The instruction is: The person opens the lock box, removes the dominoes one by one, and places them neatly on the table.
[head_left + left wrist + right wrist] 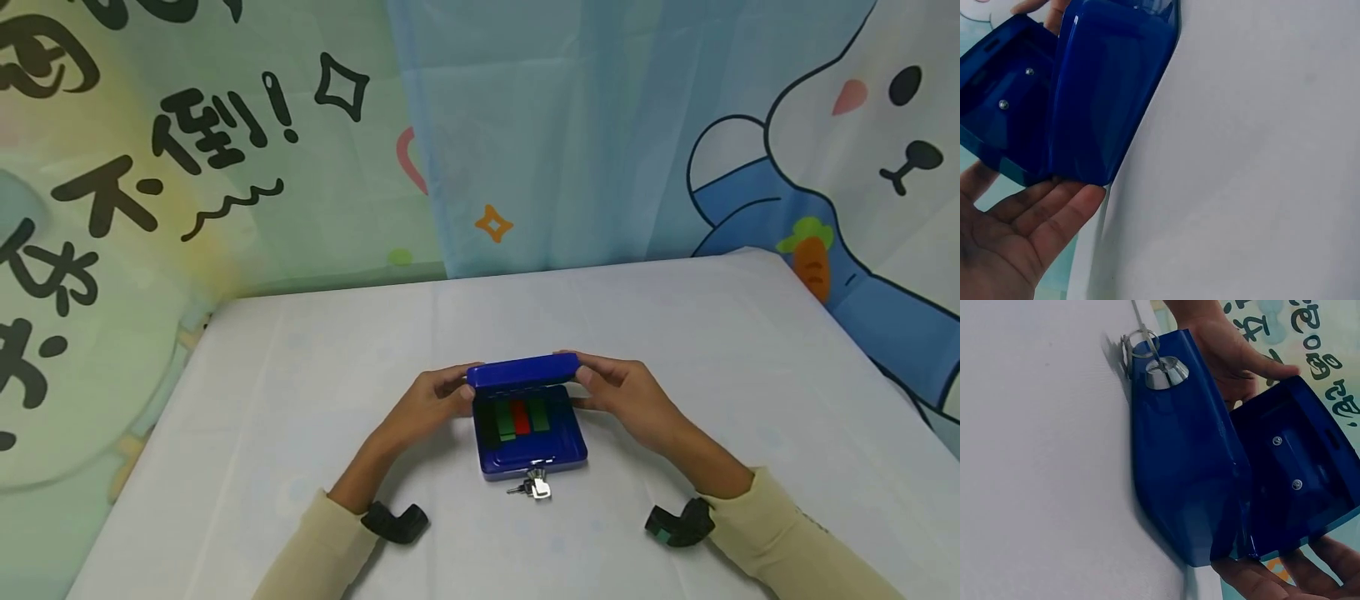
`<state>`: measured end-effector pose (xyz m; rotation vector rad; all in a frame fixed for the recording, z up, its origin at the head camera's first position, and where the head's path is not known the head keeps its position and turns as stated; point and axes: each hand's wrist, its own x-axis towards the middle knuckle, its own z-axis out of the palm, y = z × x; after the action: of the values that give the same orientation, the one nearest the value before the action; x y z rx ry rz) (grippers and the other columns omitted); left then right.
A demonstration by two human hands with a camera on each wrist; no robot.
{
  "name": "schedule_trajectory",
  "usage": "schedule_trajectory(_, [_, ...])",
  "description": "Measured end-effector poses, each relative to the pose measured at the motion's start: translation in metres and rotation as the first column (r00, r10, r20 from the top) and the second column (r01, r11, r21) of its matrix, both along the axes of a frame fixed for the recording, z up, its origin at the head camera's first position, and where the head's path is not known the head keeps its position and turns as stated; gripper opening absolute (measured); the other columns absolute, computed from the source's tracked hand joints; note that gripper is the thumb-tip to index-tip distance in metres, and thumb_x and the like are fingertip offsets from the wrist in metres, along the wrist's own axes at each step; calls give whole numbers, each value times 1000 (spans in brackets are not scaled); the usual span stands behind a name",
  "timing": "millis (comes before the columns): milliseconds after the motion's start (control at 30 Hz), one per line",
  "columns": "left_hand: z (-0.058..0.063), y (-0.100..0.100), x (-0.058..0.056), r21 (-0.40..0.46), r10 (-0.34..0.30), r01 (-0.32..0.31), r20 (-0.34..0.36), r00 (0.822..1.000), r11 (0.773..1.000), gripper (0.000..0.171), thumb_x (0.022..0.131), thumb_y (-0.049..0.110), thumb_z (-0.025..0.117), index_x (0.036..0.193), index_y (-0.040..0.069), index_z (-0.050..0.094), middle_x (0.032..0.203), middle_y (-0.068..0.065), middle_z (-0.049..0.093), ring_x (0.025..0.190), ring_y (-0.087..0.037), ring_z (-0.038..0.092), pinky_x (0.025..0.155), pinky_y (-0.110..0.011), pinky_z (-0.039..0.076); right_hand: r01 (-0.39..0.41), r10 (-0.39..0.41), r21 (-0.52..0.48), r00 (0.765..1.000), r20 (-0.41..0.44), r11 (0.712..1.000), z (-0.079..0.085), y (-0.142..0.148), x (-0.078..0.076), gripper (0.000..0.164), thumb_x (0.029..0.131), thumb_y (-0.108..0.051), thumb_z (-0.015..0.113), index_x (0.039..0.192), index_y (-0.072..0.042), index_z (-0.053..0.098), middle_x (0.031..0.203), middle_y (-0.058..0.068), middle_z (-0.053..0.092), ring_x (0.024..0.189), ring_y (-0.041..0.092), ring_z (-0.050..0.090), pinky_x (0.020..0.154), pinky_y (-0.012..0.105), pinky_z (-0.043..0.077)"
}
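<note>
A blue metal cash box sits on the white-covered table, its hinged lid tilted up at the back. Inside lie green strips and a red strip; their kind is unclear. A silver lock with keys is at the front. My left hand holds the left side, one digit against the lid and other fingers at the box's back corner. At the right side, my right hand holds the lid's corner, with lower fingers by the box. The lid's inner face shows two rivets.
The white tablecloth spreads around the box on all sides. Behind the table hangs a printed curtain with lettering and a cartoon animal. Each wrist wears a black camera mount.
</note>
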<state>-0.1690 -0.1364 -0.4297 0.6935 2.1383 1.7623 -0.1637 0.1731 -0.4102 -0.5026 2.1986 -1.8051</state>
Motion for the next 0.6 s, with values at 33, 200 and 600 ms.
schedule_trajectory(33, [0,0,0,7,1,-1,2,1000,1000,81,87,64,56,141,4,49,126,-14,62,107,-27,64,85,-38,53,8,-7,-16,1000,12,1000,0,0,0,50,102,-29,52,142,0,46,139,18,51,124,36,51,86,38,52])
schedule_trajectory(200, [3,1,1,40,12,-14,44,999,999,63,99,49,48,137,0,51,124,-19,62,104,-33,65,85,-43,53,10,-5,-83,998,62,996,-1,-2,-2,52,102,-27,51,142,5,42,138,24,50,121,40,52,84,40,52])
schedule_trajectory(600, [-4,-1,-6,-37,103,-99,121,987,994,53,107,35,30,130,-6,55,105,-21,68,91,-31,69,79,-43,55,-64,72,-50,982,174,997,4,-4,-4,54,104,-27,47,146,5,35,150,21,35,126,40,48,90,41,49])
